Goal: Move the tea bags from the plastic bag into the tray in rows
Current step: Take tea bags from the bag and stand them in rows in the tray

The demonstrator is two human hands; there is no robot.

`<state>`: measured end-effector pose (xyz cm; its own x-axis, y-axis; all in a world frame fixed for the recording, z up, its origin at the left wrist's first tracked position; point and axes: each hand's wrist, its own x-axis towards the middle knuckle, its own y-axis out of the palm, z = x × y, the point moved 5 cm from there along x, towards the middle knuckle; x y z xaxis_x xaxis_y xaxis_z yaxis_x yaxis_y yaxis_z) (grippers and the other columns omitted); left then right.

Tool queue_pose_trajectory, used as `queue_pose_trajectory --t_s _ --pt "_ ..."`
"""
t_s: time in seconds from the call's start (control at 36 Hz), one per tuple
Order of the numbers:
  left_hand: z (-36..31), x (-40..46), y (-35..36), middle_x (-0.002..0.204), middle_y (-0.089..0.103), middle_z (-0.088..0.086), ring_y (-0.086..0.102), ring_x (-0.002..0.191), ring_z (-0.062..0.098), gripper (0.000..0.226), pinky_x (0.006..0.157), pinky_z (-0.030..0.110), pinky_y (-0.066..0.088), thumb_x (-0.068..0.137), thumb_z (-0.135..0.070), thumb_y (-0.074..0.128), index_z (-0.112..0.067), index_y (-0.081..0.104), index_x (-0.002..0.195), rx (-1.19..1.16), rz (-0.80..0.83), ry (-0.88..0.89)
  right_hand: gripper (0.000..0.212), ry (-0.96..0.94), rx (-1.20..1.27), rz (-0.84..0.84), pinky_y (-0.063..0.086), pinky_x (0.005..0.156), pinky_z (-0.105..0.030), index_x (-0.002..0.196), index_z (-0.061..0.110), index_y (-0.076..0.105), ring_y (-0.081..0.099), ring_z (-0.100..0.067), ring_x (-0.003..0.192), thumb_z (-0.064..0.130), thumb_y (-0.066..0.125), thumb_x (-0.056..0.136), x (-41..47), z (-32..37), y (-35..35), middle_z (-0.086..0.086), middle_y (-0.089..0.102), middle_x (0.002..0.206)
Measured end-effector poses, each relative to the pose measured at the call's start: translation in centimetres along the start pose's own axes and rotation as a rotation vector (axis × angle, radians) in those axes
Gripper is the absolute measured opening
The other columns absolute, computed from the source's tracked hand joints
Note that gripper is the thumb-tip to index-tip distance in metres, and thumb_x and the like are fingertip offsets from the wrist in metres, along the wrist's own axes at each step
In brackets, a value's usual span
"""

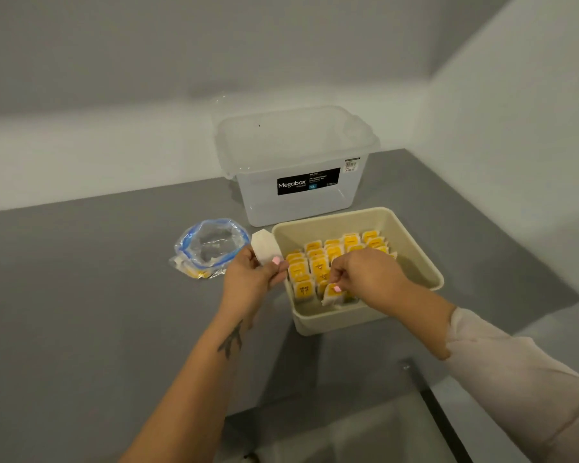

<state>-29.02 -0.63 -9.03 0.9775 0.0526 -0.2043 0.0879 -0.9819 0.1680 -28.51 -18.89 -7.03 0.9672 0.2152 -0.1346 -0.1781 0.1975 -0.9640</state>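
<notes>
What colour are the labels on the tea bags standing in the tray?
Yellow labels on the tea bags, in the beige tray; the head view shows it.

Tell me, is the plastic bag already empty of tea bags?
No, some yellow tea bags lie in the plastic bag beside the tray.

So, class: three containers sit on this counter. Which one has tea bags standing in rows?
The beige tray, nearest the person. Yellow-labelled tea bags stand upright in it. The clear Megabox storage box looks empty; the plastic bag holds a few loose ones.

Head view, down onto hands
</notes>
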Motion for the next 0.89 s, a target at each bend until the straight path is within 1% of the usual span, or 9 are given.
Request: queue_pose_trajectory --t_s 0.06,0.14,0.22,0.33,0.47,0.58,0.67,0.75,0.89 --pt "0.0 -0.1 -0.1 0.099 0.067 0.012 0.069 0.083 0.016 0.026 0.075 0.024 0.058 0.092 0.003 0.05 -0.008 0.049 0.116 -0.016 0.0 0.002 0.011 -0.003 -0.037 0.007 0.041 0.069 -0.021 0.095 0.028 0.07 0.062 -0.016 0.094 0.024 0.066 0.085 0.3 0.0 0.6 0.006 0.07 0.098" --pt "0.1 -0.2 -0.3 0.101 0.067 0.011 0.069 0.084 0.015 0.028 0.073 0.023 0.058 0.092 0.002 0.052 -0.009 0.049 0.118 -0.004 -0.004 -0.014 0.011 0.009 -0.059 0.027 0.041 0.069 -0.022 0.095 0.028 0.071 0.062 -0.015 0.095 0.026 0.066 0.085 0.8 0.0 1.2 0.006 0.07 0.099" --pt "0.1 -0.2 -0.4 0.108 0.066 0.011 0.069 0.089 0.017 0.031 0.078 0.027 0.057 0.092 0.0 0.052 -0.011 0.048 0.121 0.013 -0.002 -0.032 0.013 0.028 -0.087 0.062 0.045 0.074 -0.024 0.097 0.029 0.071 0.062 -0.016 0.097 0.027 0.066 0.086 1.2 0.1 1.5 0.006 0.069 0.101" --pt "0.1 -0.2 -0.4 0.114 0.064 0.011 0.068 0.094 0.019 0.037 0.084 0.032 0.056 0.092 -0.003 0.054 -0.01 0.046 0.127 0.033 -0.004 -0.046 0.013 0.045 -0.111 0.098 0.043 0.071 -0.024 0.097 0.03 0.071 0.062 -0.016 0.095 0.025 0.064 0.087 1.6 0.2 1.9 0.006 0.069 0.101" --pt "-0.1 -0.1 -0.2 0.117 0.062 0.012 0.067 0.098 0.021 0.034 0.088 0.035 0.055 0.091 -0.003 0.055 -0.013 0.046 0.123 0.042 -0.001 -0.058 0.013 0.069 -0.121 0.143 0.047 0.077 -0.026 0.097 0.029 0.071 0.062 -0.017 0.096 0.025 0.065 0.087 2.1 0.2 2.3 0.005 0.069 0.102" --pt "-0.1 0.0 -0.2 0.12 0.061 0.012 0.066 0.1 0.023 0.042 0.091 0.04 0.053 0.09 -0.005 0.057 -0.01 0.045 0.13 0.084 -0.001 -0.056 0.013 0.076 -0.128 0.139 0.047 0.075 -0.026 0.096 0.03 0.071 0.062 -0.016 0.094 0.023 0.065 0.086 2.3 0.1 2.5 0.005 0.068 0.101" --pt "-0.1 0.1 -0.1 0.119 0.061 0.01 0.067 0.098 0.022 0.045 0.091 0.041 0.054 0.09 -0.006 0.057 -0.01 0.044 0.133 0.101 0.004 -0.053 0.013 0.075 -0.126 0.119 0.049 0.079 -0.027 0.096 0.03 0.071 0.062 -0.016 0.095 0.023 0.065 0.086 2.3 0.1 2.5 0.006 0.068 0.101" --pt "-0.1 0.1 0.0 0.118 0.061 0.008 0.068 0.097 0.022 0.044 0.09 0.04 0.054 0.09 -0.007 0.057 -0.011 0.044 0.132 0.121 0.006 -0.057 0.014 0.078 -0.122 0.116 0.05 0.081 -0.028 0.096 0.029 0.071 0.061 -0.015 0.095 0.023 0.065 0.086 2.3 0.0 2.6 0.005 0.068 0.102" --pt "0.0 0.2 0.2 0.118 0.061 0.006 0.068 0.095 0.021 0.04 0.086 0.037 0.056 0.089 -0.008 0.058 -0.013 0.046 0.127 0.132 0.009 -0.077 0.013 0.087 -0.114 0.106 0.047 0.076 -0.026 0.096 0.031 0.07 0.06 -0.016 0.095 0.024 0.067 0.084 2.5 -0.3 2.7 0.004 0.067 0.102"
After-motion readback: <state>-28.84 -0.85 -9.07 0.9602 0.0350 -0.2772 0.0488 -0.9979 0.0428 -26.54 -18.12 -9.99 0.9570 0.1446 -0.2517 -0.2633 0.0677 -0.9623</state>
